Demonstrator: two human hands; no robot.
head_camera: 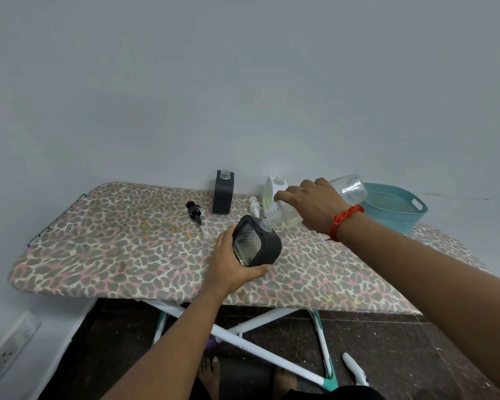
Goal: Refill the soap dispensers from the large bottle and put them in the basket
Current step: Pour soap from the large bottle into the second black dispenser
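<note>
My left hand [231, 267] grips a black square soap dispenser [256, 242], tilted, its open neck up and to the right. My right hand [312, 207] holds the large clear bottle [348, 187] tipped down, its ribbed neck at the dispenser's opening; pale yellow soap shows in the bottle's lower part [292, 219]. A second black dispenser [223, 193] stands open at the back. A white dispenser [273, 194] stands behind my right hand. A black pump [195, 213] and a white pump [255, 204] lie on the board. The teal basket [393, 207] sits at the right.
Everything rests on a leopard-print ironing board [127, 249] set against a grey wall. White and teal board legs [272, 359] cross below, above a dark floor. A wall socket [9, 347] is at the lower left.
</note>
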